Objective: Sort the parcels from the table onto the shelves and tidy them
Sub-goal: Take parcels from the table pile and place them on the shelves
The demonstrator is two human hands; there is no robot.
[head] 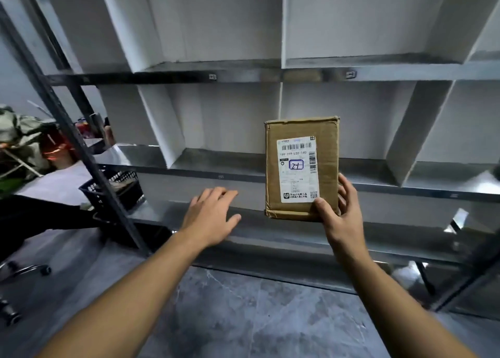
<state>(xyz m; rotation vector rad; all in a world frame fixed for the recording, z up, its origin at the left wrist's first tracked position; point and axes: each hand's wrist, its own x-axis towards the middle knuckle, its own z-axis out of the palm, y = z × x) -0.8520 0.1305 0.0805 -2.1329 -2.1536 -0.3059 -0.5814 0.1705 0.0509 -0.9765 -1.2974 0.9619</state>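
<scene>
Both forearms reach forward over grey floor (243, 317). Left hand (209, 217) hovers flat, fingers spread, holding nothing. Right hand (339, 217) grips the parcel (301, 168) by its lower right corner, thumb on the label (297, 168), upright before the metal shelves (216, 165). Dark crate (113, 187) sits at left.

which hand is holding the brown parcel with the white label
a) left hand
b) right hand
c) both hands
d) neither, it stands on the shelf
b: the right hand grips the parcel by its lower right corner, thumb on the front, while the left hand is spread open beside it and does not touch it.
</scene>
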